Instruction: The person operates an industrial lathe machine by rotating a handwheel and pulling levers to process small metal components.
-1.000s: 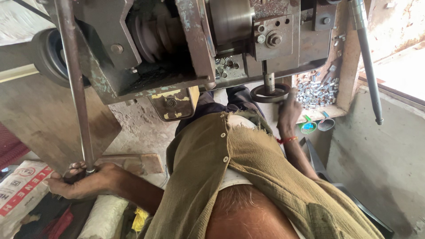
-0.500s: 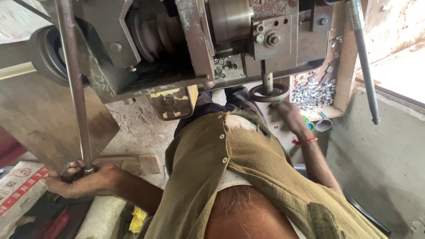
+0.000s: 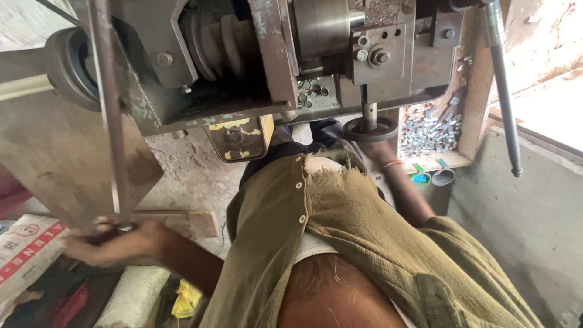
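My left hand (image 3: 118, 242) is closed round the lower end of a long steel lever rod (image 3: 109, 121) at the lower left, blurred by motion. My right arm reaches forward past my olive shirt (image 3: 340, 231). The right hand (image 3: 381, 152), with a red band at the wrist, sits just under the dark round handwheel (image 3: 370, 129) of the old grey lathe-like machine (image 3: 340, 36). Its fingers are hidden by the shirt and the wheel, so I cannot see its grip.
A wooden tray of small shiny metal parts (image 3: 432, 129) lies right of the handwheel, with a blue cup (image 3: 420, 178) and a grey cup (image 3: 444, 177) below it. A second long lever (image 3: 504, 91) hangs at the right. A stepped pulley (image 3: 221, 39), printed sack (image 3: 27, 252) and concrete wall (image 3: 522, 212) surround me.
My right hand left the handwheel's right side, dropped lower, then came back in under the wheel. The left hand stays on the lever rod.
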